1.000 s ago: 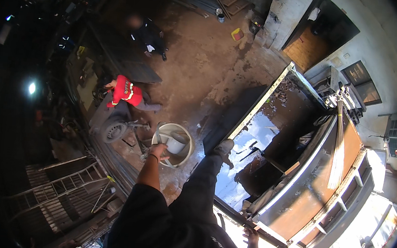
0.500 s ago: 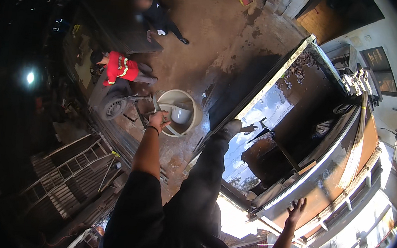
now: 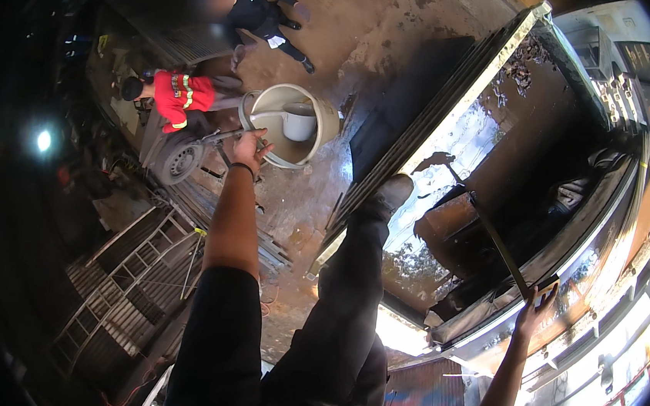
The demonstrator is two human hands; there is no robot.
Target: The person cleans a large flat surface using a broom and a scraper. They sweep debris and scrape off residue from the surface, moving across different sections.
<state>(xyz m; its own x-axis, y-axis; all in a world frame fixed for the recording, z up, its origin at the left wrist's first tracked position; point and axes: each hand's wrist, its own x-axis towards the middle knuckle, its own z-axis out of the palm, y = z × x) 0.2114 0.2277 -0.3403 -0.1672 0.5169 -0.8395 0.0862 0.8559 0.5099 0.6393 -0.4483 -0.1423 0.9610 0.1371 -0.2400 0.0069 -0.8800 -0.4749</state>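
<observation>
View from a height, looking down past the person's own legs. The left hand (image 3: 250, 148) is extended downward and closed around the wire handle of a cream plastic bucket (image 3: 289, 125), the fingers (image 3: 261, 151) curled together on the handle where it meets the near-left rim; the bucket hangs upright with its mouth open toward the camera, its axis roughly vertical, presumably so that its contents stay in. Inside it, toward the far right wall, sits a small white container (image 3: 299, 120), also mouth-up. The bucket lies far and left in the scene, above wet, muddy ground (image 3: 402, 32). The right hand (image 3: 535, 308) reaches out to the near right and grips the edge of a long metal frame (image 3: 568, 255), apparently for balance; its fingers wrap the edge, though how tightly cannot be told. One shoe (image 3: 394, 191) is planted on the rim of a large open-topped metal body (image 3: 454, 137) that holds dark water and debris, its long axis running from near left to far right. Below, to the left, a person in a red garment (image 3: 182, 91) crouches beside a wheel (image 3: 180, 161); another figure in dark clothing (image 3: 260, 12) stands farther off.
</observation>
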